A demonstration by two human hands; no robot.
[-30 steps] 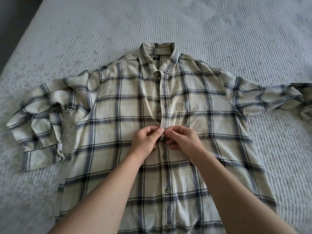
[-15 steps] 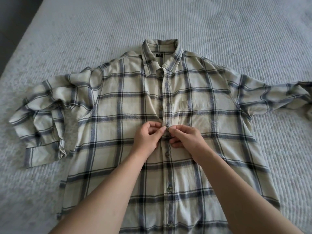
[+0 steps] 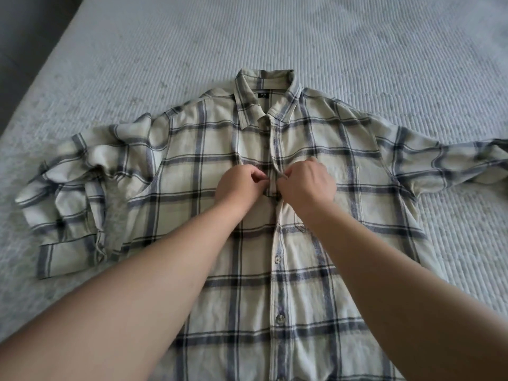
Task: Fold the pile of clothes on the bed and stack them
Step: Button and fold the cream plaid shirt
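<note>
Pale grey ribbed bedding covers the bed [image 3: 357,50], with a dark strip of floor showing at the far left corner. On it a cream-and-navy plaid shirt [image 3: 192,193] lies flat, front up, collar [image 3: 264,92] at the far end and hem running off the near edge of the view. Its left sleeve [image 3: 68,204] is bunched and folded back on itself with the cuff near; its right sleeve [image 3: 453,166] stretches out to the right edge. Both bare forearms reach in from the near side to the middle of the chest. The left hand [image 3: 239,185] pinches the left edge of the button placket [image 3: 276,171] with curled fingers, and the right hand [image 3: 308,185] pinches the right edge just beside it, knuckles almost touching. Two buttons [image 3: 279,318] show on the closed placket nearer the hem.
</note>
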